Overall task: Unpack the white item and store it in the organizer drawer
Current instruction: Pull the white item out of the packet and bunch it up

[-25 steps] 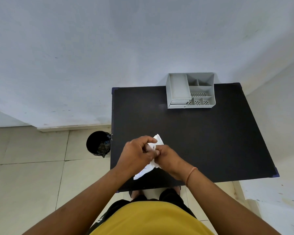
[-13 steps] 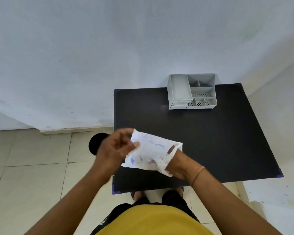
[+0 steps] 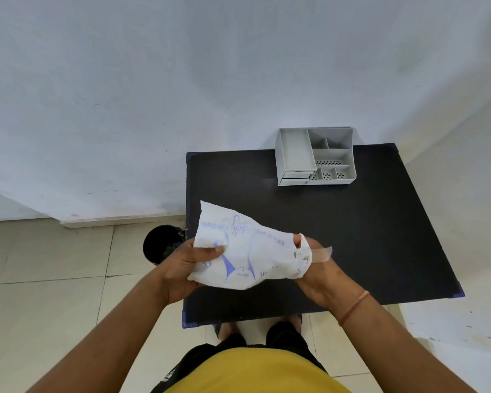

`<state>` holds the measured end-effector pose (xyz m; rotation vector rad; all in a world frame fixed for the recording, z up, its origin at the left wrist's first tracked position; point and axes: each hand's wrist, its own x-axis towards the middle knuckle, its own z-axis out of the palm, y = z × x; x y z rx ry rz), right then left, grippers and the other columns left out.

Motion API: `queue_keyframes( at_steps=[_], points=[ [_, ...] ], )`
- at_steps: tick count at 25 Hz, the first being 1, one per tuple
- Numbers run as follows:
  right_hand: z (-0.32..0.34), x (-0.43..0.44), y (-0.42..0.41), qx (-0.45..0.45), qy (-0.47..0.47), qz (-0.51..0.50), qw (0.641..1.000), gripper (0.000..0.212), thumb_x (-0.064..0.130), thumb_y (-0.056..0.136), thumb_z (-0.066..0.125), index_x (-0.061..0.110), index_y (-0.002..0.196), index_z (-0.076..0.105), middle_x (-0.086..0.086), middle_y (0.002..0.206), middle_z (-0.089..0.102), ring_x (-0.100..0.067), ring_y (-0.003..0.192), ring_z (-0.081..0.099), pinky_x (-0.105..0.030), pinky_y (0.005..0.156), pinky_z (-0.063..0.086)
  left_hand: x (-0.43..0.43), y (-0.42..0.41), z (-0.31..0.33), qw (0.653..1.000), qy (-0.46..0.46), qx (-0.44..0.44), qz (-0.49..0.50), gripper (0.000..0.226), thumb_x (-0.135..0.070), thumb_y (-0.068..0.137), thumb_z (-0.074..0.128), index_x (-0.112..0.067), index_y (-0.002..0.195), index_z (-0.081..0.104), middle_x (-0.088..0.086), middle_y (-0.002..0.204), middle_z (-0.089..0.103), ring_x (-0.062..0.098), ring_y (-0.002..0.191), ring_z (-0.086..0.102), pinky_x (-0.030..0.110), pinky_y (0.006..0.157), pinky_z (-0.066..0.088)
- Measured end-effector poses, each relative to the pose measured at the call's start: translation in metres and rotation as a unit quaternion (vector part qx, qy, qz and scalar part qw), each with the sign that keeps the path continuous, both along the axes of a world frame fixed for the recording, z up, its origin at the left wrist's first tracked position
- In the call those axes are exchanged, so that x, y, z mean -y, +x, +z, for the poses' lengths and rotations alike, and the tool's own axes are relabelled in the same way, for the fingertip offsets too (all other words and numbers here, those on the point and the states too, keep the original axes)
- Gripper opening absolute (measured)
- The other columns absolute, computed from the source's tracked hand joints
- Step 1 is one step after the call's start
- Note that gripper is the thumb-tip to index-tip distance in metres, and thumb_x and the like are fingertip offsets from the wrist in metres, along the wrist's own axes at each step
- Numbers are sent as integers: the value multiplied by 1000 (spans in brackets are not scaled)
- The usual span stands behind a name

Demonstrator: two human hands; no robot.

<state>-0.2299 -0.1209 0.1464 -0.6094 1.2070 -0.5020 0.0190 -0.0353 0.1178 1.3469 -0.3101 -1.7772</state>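
A white packet with blue print (image 3: 247, 248) is held in the air over the near left part of the black table (image 3: 360, 236). My left hand (image 3: 186, 266) grips its left end, thumb on top. My right hand (image 3: 316, 269) holds the torn right end, fingers partly hidden behind the packet, and a clear strip sticks out to the right of them. The grey organizer (image 3: 315, 156) stands at the table's far edge; its small drawers on the front left look closed.
A black round bin (image 3: 160, 242) stands on the tiled floor by the table's left side. A pale wall rises behind the table. My feet show under the near edge.
The packet was bunched between both hands low over the table; it has been spread out and lifted, and my hands have moved apart along it.
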Motion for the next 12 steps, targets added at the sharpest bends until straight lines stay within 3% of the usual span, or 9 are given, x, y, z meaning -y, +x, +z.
queue_keyframes(
  at_steps=[3,5,7,9,10,12],
  points=[
    [-6,0,0,-11,48,54,997,44,9,112,38,8,81,69,0,57,75,-12,49,73,-22,48,60,-7,5,-1,997,6,9,-73,68,-27,76,92,-16,138,67,19,131,77,34,110,79,44,83,67],
    [-4,-1,1,15,67,79,995,53,7,109,41,8,72,78,-8,62,75,-13,48,73,-25,48,60,-6,4,2,997,35,13,-61,59,-42,83,86,-19,134,69,16,126,80,35,107,80,47,85,66],
    [-7,-1,3,34,75,58,995,43,3,107,41,7,81,75,-14,70,73,-13,49,73,-24,48,60,-1,-2,5,997,58,53,-7,41,-51,100,65,-23,129,73,12,121,83,34,105,81,50,90,63],
    [-1,-6,10,76,74,83,991,23,5,104,48,0,101,70,-15,86,75,-17,65,76,-26,60,64,2,-8,4,992,61,110,14,41,-53,104,56,-23,126,73,8,117,85,31,103,81,49,91,63],
    [-2,-6,11,70,50,145,986,20,6,105,51,0,104,70,-14,92,76,-18,73,76,-27,67,64,3,-11,3,990,62,123,14,41,-53,105,55,-23,125,73,6,113,85,30,102,82,48,89,63],
    [-10,-7,15,-24,-34,212,976,20,7,106,54,2,102,73,-8,91,79,-20,78,75,-29,68,63,2,-13,2,990,64,124,28,41,-54,106,53,-22,123,73,4,106,87,29,101,81,46,85,64]
  ],
)
